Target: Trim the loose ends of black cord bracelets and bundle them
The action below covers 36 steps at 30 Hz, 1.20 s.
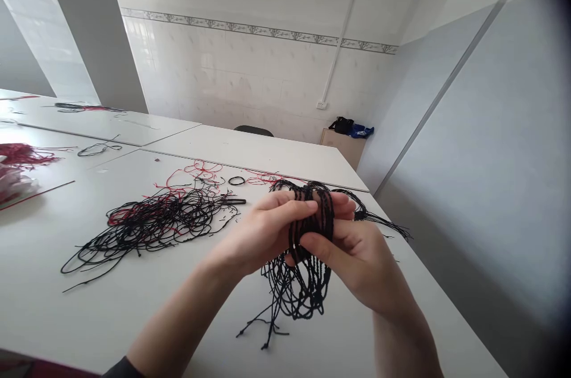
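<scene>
Between my two hands is a bundle of black braided cords [307, 291], raised in front of me with its loops and knotted ends hanging down. My left hand [279, 217] grips the bundle from the left, thumb lying across the strands. From the right, my right hand [357, 247] pinches the same cords with its thumb, the fingers partly hidden behind them. More black cords [383, 223] lie on the table beyond my right hand. To the left spreads a tangled heap of black cords [165, 220] with some red strands in it.
The white table [214, 312] ends along a slanting edge at the right. Thin red threads [203, 169] and a small black ring [236, 180] lie farther back. Red cords [22, 155] are at the far left. A cardboard box [345, 146] carries bags behind the table.
</scene>
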Each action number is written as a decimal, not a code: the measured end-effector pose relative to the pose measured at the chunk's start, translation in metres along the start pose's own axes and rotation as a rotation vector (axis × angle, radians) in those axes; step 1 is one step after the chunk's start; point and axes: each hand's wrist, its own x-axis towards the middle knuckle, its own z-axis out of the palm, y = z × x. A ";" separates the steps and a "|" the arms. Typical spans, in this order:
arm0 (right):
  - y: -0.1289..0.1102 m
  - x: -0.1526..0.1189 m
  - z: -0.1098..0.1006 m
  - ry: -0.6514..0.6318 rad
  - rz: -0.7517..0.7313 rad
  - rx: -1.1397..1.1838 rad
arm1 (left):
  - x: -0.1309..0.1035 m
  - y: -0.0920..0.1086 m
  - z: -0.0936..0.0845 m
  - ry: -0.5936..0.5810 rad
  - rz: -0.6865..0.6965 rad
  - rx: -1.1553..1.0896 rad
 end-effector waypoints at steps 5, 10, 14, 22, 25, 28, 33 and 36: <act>0.004 -0.002 -0.002 0.074 0.007 -0.144 | 0.001 -0.003 -0.001 -0.045 0.009 -0.146; 0.003 -0.002 -0.004 -0.038 0.026 -0.130 | 0.000 0.000 0.001 0.030 -0.009 -0.103; 0.001 -0.002 -0.007 -0.033 0.033 -0.160 | -0.002 0.002 0.001 0.033 0.002 -0.040; 0.003 -0.004 -0.011 -0.008 0.037 -0.207 | -0.002 0.004 0.003 0.039 0.033 -0.143; 0.004 -0.005 -0.011 0.017 0.015 -0.237 | -0.001 0.004 0.002 0.026 0.047 -0.165; 0.005 -0.005 -0.011 0.051 0.001 -0.281 | 0.000 0.003 0.002 0.011 0.063 -0.189; 0.004 -0.003 -0.012 0.052 0.001 -0.300 | 0.001 0.001 0.001 -0.002 0.068 -0.188; 0.003 -0.005 -0.017 0.035 0.003 -0.318 | 0.001 0.000 -0.001 -0.010 0.061 -0.197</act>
